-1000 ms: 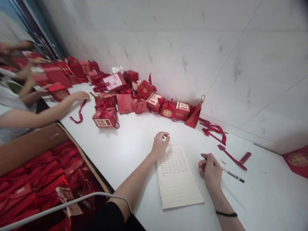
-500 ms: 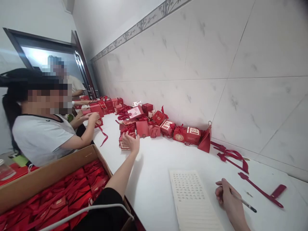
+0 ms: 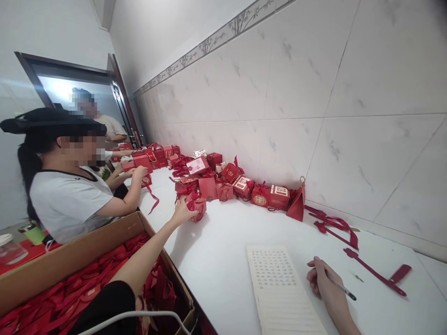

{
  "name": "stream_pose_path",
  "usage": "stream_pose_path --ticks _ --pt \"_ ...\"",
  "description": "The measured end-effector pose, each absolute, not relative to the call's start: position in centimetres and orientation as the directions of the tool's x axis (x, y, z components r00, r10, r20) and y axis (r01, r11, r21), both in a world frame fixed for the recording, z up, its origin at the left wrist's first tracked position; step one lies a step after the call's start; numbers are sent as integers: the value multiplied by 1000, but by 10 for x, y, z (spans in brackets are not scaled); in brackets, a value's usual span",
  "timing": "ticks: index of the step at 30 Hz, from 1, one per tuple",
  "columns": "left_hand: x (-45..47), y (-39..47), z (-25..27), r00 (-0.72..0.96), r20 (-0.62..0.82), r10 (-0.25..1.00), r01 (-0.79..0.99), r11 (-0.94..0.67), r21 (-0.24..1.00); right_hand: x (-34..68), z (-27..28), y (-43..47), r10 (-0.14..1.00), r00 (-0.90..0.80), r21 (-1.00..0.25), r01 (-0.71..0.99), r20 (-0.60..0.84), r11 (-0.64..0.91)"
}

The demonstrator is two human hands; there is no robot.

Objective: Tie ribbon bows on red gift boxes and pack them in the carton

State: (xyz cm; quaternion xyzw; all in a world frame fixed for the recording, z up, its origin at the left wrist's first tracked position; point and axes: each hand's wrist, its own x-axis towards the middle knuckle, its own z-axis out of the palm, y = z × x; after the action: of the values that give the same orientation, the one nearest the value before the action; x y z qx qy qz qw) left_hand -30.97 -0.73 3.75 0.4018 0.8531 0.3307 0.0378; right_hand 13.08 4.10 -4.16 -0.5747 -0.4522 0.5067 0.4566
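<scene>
My left hand [image 3: 182, 213] reaches out across the white table [image 3: 223, 260] and grips a small red gift box [image 3: 196, 206] with a ribbon bow, tilted off the tabletop. My right hand [image 3: 323, 279] rests on the table near the front edge, holding a pen [image 3: 344, 291] that points right. A cream sheet of paper [image 3: 279, 291] with rows of printed characters lies just left of my right hand.
Several red gift boxes [image 3: 268, 195] and loose red ribbons [image 3: 335, 228] line the tiled wall. A cardboard box [image 3: 70, 260] full of red flat packs stands at lower left. A person in a white shirt [image 3: 66, 200] works at the table's left; another person stands behind.
My left hand left the paper, reached to the pile and has picked up a red gift box, drawing it toward me. The view lifted. My right hand stays put with the pen.
</scene>
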Motion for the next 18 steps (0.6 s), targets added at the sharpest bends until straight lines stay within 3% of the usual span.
stream_pose_path --ticks 6,8,10,12,15,18 --pt "-298 -52 28 -372 293 881 769 115 629 130 -37 38 988 40 -975 159 -150 -155" --pt "-304 -67 29 -412 307 858 701 83 709 131 -37 37 988 31 -969 192 -153 -156" --pt "-316 -84 35 -562 214 799 490 114 864 132 -37 37 988 31 -964 220 -150 -153" --pt "-332 -103 43 -675 21 738 132 93 987 135 -40 38 989 25 -959 244 -145 -147" --pt "-355 -140 55 -684 -165 711 -237 -2 971 139 -47 41 991 17 -953 272 -130 -130" --pt "-375 -178 58 -702 -184 688 -386 -150 910 145 -60 48 997 8 -953 292 -79 -78"
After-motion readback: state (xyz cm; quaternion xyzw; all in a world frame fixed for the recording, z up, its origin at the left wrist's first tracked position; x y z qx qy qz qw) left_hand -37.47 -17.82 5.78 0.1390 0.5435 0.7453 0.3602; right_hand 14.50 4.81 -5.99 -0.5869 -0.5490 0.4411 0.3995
